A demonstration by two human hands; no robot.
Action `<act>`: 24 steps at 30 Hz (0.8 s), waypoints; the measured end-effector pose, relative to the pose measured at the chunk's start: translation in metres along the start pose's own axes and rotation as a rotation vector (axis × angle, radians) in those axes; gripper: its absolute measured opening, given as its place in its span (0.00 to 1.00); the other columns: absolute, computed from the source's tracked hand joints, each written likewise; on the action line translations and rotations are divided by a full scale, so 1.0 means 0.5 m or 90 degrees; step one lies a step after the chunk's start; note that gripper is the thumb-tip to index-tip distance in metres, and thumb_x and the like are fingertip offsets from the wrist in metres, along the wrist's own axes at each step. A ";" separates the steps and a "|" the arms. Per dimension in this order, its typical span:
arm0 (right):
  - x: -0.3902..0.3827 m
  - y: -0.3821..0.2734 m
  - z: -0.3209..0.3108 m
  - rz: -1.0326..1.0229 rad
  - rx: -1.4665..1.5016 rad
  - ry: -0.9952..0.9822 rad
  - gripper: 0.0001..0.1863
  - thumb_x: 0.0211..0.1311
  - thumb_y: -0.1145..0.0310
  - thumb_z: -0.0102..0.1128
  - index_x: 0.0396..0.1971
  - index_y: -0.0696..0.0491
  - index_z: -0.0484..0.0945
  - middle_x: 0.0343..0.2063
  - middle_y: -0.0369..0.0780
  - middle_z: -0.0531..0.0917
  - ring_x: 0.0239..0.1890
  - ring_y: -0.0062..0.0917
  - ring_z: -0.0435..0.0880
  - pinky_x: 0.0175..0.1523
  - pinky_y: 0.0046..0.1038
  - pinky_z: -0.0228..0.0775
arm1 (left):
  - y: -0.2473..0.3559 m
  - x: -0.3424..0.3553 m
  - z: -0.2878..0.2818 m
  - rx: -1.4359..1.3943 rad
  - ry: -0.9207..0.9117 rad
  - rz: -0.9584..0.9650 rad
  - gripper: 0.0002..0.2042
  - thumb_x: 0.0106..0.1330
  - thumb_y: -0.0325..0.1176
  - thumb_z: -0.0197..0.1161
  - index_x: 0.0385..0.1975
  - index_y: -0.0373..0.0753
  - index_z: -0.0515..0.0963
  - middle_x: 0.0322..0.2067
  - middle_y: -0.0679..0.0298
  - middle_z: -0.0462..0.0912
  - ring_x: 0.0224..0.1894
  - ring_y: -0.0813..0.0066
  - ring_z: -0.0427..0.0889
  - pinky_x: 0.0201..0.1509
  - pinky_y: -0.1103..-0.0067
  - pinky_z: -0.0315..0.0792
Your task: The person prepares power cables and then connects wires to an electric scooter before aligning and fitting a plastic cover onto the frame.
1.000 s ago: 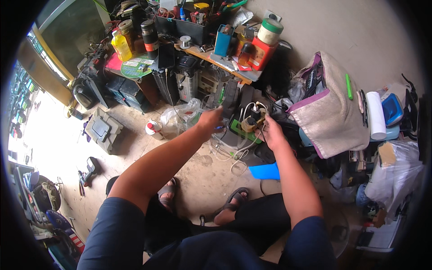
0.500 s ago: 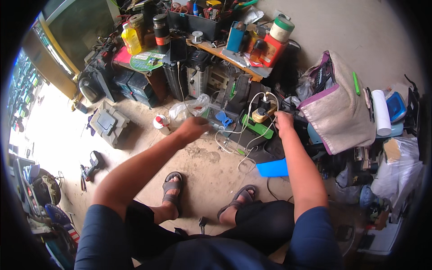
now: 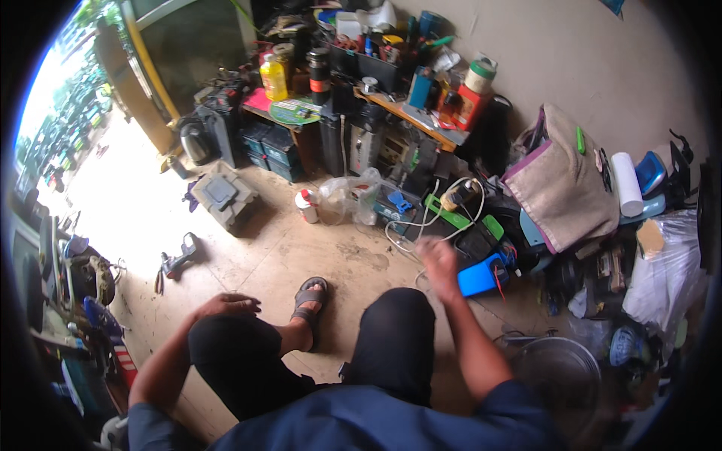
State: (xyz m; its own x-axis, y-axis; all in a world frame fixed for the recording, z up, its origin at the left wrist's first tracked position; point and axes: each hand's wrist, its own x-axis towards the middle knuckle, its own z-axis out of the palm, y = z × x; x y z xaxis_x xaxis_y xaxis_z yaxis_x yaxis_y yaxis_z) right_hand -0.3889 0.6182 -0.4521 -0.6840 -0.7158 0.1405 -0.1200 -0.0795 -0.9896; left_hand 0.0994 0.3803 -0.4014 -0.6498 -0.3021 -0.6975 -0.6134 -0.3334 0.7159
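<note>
White cable (image 3: 421, 218) loops on the floor just beyond the right knee, running from a coil by the plastic bag (image 3: 347, 197) up toward a plug block (image 3: 453, 200) above the green strip (image 3: 451, 214). Its long run lies slantwise, low left to upper right. Right hand (image 3: 438, 259) is much the nearer, blurred, fingers loosely curled just below the loops; whether it grips anything I cannot tell. Left hand (image 3: 226, 304) rests flat and empty on the left knee, well away from the cable. Just right of the right hand lies a blue case (image 3: 481, 276). Thin and pale, the cable tangles.
</note>
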 end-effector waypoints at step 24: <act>-0.290 -0.134 0.470 0.198 -0.120 -0.679 0.23 0.78 0.63 0.47 0.63 0.59 0.75 0.58 0.47 0.82 0.60 0.33 0.81 0.65 0.33 0.71 | -0.784 -0.548 0.281 -0.662 0.758 0.369 0.20 0.75 0.41 0.60 0.61 0.38 0.78 0.56 0.62 0.83 0.57 0.70 0.80 0.62 0.73 0.72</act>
State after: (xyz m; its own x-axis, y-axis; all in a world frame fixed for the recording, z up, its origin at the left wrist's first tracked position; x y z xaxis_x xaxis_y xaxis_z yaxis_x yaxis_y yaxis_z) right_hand -0.1124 0.5642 -0.4136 0.2511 -0.9203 -0.3001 -0.2205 0.2475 -0.9435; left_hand 0.4548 0.7192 -0.4865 0.3068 -0.8850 -0.3502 0.4203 -0.2042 0.8841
